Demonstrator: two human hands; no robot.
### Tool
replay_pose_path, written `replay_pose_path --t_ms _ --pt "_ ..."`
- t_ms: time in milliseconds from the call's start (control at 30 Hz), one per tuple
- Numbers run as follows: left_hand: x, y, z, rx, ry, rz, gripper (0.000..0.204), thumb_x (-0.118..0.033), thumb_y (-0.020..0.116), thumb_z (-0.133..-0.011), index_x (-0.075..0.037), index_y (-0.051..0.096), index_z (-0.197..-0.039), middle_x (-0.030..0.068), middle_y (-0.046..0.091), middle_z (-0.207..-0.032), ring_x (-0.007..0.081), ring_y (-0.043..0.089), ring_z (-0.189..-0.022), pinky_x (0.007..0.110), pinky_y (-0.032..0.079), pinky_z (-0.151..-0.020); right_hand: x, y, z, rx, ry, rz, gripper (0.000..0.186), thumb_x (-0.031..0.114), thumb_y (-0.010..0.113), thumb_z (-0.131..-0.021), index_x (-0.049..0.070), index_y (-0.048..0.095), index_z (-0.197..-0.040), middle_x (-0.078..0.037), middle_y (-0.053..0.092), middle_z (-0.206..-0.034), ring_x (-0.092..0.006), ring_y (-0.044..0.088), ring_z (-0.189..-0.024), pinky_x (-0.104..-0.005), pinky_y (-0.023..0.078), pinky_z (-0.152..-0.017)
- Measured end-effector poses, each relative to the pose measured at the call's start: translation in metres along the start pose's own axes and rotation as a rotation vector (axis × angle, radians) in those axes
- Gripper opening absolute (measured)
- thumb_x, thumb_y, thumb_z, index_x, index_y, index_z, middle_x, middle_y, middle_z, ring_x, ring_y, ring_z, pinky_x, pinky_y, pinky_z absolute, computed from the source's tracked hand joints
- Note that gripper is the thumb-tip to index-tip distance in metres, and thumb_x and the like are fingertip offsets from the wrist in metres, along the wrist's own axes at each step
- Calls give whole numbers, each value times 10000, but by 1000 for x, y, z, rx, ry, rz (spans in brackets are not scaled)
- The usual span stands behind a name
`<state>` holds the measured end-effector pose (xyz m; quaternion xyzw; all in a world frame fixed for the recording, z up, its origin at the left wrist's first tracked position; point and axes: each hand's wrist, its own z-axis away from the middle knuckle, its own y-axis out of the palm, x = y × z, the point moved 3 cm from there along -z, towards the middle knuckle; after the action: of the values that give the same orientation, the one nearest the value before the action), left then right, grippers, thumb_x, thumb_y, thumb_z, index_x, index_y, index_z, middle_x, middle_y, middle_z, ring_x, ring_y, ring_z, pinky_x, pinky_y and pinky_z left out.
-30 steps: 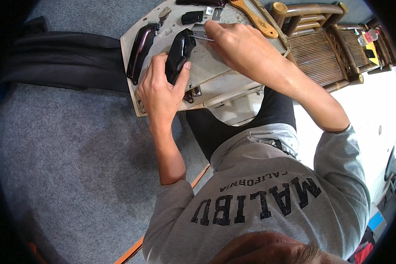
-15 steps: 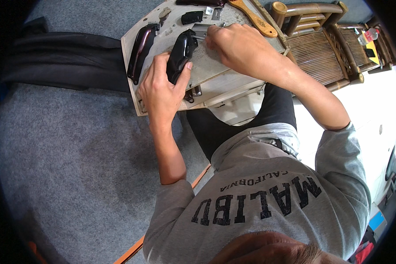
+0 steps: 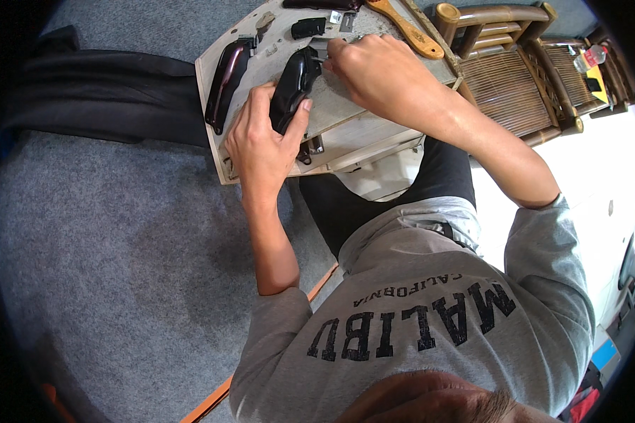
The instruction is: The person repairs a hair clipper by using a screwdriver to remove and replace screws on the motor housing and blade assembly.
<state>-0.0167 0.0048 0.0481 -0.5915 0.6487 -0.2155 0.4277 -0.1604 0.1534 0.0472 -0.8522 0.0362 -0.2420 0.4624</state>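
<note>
1. a busy worktop (image 3: 335, 116) here: a dark red clipper (image 3: 227, 84) lies at its left edge, just beside the left hand (image 3: 262, 141).
2. up top, a small black part (image 3: 308, 27) sits near a metal plate (image 3: 347, 22), and a wooden handle (image 3: 413, 32) slants down to the right.
3. beyond, a bamboo chair (image 3: 508, 99) stands on the right, dark cloth (image 3: 113, 95) stretches off to the left.
4. in the way: the right hand (image 3: 388, 74) hides the surface beneath it, and the left covers the lower end of the black clipper (image 3: 294, 84).
5. that clipper is above the worktop's left half, head pointing away from the body, long axis leaning a little right.
6. left fingers and thumb grasp its body; right fingers are curled by its head, but what they hold, i can't tell.
</note>
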Motion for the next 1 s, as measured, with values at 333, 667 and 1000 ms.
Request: replay_pose_path --t_ms 333,667,1000 --pt "5 -1 3 -19 -20 89 330 -206 855 -917 -8 679 -1115 144 768 -1008 260 748 -895 382 559 -814 -13 -4 -13 423 343 -835 349 255 557 -1131 -65 659 -1034 -50 606 -643 -168 668 -532 -313 527 -485" --pt "25 3 11 -110 -23 342 342 -168 879 -879 4 670 -1088 145 761 -1012 297 746 -867 408 569 -763 6 0 -1 426 652 -1601 325 245 561 -1139 -70 638 -1148 -26 607 -680 -128 628 -490 -247 516 -430" --pt "25 -1 16 -197 136 369 382 -164 892 -877 19 649 -1107 128 750 -1040 229 724 -858 361 570 -769 35 2 29 372 722 -1978 328 307 602 -1123 -16 658 -1144 -9 572 -671 -113 557 -429 -226 449 -383"
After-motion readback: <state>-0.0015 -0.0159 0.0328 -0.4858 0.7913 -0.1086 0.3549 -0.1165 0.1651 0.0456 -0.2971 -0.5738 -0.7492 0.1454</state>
